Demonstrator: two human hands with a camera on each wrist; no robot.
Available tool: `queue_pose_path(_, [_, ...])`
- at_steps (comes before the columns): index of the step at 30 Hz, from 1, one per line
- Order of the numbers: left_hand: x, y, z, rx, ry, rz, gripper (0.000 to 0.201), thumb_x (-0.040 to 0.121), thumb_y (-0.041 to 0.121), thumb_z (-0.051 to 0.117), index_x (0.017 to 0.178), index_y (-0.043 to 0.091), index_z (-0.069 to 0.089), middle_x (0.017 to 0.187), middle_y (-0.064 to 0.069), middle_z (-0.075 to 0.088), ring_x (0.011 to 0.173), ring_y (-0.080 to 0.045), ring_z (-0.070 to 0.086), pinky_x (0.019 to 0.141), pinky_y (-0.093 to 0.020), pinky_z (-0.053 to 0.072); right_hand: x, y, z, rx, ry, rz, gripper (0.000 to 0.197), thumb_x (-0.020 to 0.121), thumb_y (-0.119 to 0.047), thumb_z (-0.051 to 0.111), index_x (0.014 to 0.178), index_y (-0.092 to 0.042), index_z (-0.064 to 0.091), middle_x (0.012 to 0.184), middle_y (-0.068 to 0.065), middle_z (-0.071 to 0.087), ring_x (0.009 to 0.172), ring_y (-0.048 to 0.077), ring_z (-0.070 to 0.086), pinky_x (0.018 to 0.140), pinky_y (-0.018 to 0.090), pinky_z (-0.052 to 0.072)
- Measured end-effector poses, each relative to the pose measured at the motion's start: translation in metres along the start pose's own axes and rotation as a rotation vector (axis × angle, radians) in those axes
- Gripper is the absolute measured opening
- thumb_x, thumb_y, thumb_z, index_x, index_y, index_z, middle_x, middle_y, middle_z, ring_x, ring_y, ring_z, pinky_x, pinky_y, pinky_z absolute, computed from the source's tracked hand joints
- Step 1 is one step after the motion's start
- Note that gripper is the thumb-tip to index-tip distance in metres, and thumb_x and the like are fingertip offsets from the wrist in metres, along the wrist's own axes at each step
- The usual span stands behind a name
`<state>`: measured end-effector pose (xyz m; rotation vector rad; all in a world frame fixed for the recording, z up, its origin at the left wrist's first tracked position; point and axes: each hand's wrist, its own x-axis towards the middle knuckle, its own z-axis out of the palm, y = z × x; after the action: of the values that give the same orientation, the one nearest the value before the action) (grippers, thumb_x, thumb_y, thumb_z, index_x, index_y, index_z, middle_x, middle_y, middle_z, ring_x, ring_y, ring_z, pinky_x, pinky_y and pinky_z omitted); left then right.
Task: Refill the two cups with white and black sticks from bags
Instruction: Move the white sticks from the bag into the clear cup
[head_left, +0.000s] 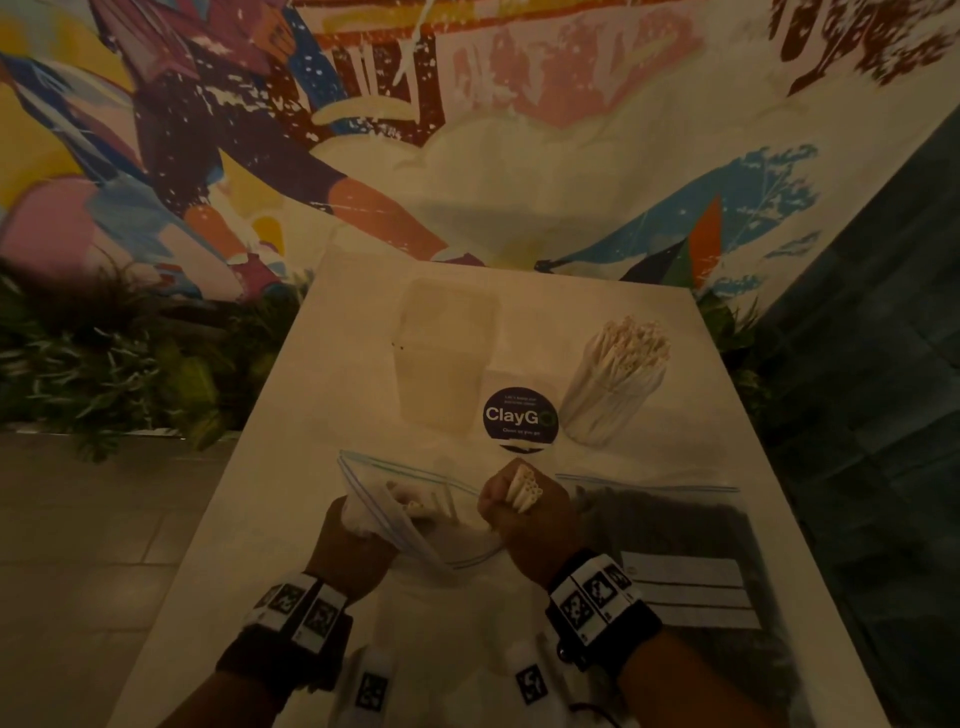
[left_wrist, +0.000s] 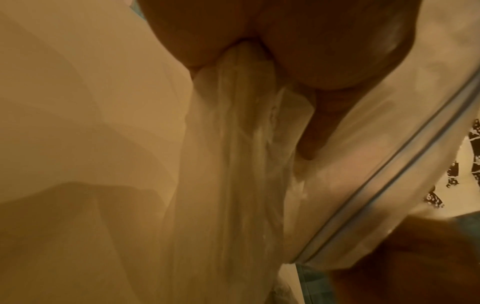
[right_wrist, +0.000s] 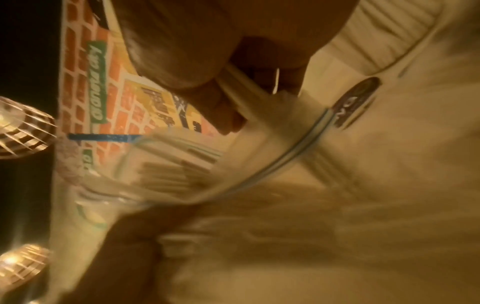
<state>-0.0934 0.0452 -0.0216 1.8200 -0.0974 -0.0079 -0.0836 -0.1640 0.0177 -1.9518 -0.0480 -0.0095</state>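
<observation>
My right hand (head_left: 519, 506) grips a bundle of white sticks (head_left: 525, 488), their ends poking up out of the fist just above a clear zip bag (head_left: 415, 512). My left hand (head_left: 353, 525) pinches the bunched left edge of that bag (left_wrist: 233, 127), holding its mouth open; a few white sticks remain inside. In the right wrist view the sticks (right_wrist: 241, 92) run through my curled fingers. A clear cup (head_left: 615, 387) packed with white sticks stands at the back right. A second clear cup (head_left: 447, 353) stands at the back middle. A zip bag of black sticks (head_left: 680, 535) lies flat on the right.
A round dark "ClayGo" sticker (head_left: 521, 418) sits on the white table (head_left: 270, 519) between the cups. The table ends at a painted mural wall behind; plants (head_left: 104, 353) and tiled floor lie to the left, dark floor to the right.
</observation>
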Motion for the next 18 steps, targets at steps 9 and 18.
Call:
queue_pose_path(9, [-0.004, 0.029, 0.004, -0.055, 0.019, 0.012, 0.037, 0.051, 0.047, 0.057, 0.073, 0.076, 0.053, 0.077, 0.049, 0.058, 0.078, 0.024, 0.056, 0.069, 0.001, 0.045, -0.002, 0.004, 0.006, -0.152, -0.06, 0.053, 0.029, 0.086, -0.012, 0.058, 0.061, -0.022, 0.046, 0.062, 0.011, 0.051, 0.06, 0.026, 0.051, 0.064, 0.044, 0.048])
queue_pose_path(18, [-0.005, 0.03, 0.004, -0.091, 0.004, -0.048, 0.026, 0.048, 0.047, 0.059, 0.072, 0.044, 0.068, 0.075, 0.045, 0.06, 0.077, 0.022, 0.057, 0.073, -0.009, 0.046, -0.004, -0.003, 0.0, -0.101, -0.061, 0.047, 0.018, 0.071, -0.01, 0.063, 0.067, -0.026, 0.054, 0.082, 0.003, 0.065, 0.081, 0.02, 0.061, 0.076, 0.037, 0.05])
